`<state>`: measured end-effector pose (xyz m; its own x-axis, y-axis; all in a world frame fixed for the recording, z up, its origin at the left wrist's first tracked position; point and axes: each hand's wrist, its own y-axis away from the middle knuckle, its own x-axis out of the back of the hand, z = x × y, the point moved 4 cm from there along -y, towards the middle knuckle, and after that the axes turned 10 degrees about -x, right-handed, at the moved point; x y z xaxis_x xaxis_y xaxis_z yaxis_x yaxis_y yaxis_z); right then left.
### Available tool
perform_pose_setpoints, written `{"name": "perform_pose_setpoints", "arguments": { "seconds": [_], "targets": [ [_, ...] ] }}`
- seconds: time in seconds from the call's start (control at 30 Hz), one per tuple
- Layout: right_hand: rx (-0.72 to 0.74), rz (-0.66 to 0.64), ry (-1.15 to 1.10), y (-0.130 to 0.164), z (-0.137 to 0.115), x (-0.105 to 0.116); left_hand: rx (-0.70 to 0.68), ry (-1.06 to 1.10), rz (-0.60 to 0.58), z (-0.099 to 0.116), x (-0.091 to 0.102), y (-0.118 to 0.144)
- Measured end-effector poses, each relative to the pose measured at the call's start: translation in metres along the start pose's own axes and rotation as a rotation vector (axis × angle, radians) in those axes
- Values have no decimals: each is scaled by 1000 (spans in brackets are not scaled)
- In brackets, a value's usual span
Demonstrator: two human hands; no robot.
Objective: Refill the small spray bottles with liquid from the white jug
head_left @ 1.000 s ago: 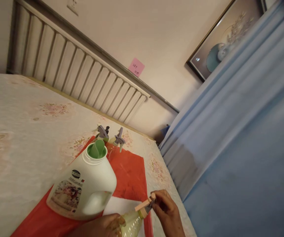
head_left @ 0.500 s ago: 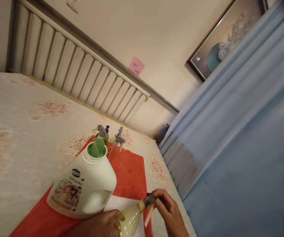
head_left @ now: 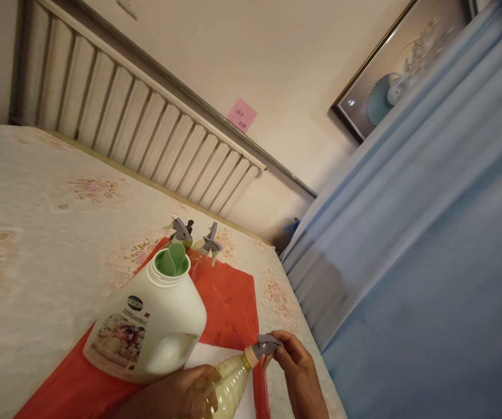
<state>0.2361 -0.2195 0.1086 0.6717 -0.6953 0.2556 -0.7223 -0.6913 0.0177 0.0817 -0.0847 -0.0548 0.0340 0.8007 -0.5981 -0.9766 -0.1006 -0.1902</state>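
Observation:
A clear spray bottle (head_left: 229,384) with yellowish liquid lies tilted at the bottom of the view. My left hand (head_left: 190,393) is wrapped round its ribbed body. The grey trigger head (head_left: 266,344) sits on the bottle's neck, and the thumb and fingers of my right hand (head_left: 299,366) pinch its end. Left of my hands stands a big white jug (head_left: 172,320) with a handle and a picture label. Its mouth is uncapped, with a green spout (head_left: 173,260) inside.
Two more spray bottles, one with a grey trigger (head_left: 211,241), stand behind the jug. Red sheet (head_left: 229,302) and white paper (head_left: 211,354) lie on the flowered tablecloth (head_left: 59,233). A blue curtain (head_left: 408,279) hangs at right; a radiator (head_left: 146,122) lines the wall.
The trigger head has turned on the bottle's neck, its nozzle side swinging away from view. My right hand has shifted slightly with it; the left still holds the bottle.

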Motion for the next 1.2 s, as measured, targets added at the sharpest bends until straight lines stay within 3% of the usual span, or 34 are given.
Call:
{"name": "perform_pose_setpoints", "arguments": {
  "seconds": [0.27,0.5,0.83,1.03,1.2],
  "targets": [
    [25,291,231,-6,2,10,72,-38,81,20,-13,3],
    [-71,45,71,-1,0,-2,133,-133,110,16,-13,3],
    [-72,-65,-64,0,-11,-1,175,-200,91,14,-12,4],
    [-21,-97,56,11,-28,-7,157,-182,76,17,-16,4],
    [144,-20,361,18,-39,-8,142,-158,69,19,-16,4]
  ]
}}
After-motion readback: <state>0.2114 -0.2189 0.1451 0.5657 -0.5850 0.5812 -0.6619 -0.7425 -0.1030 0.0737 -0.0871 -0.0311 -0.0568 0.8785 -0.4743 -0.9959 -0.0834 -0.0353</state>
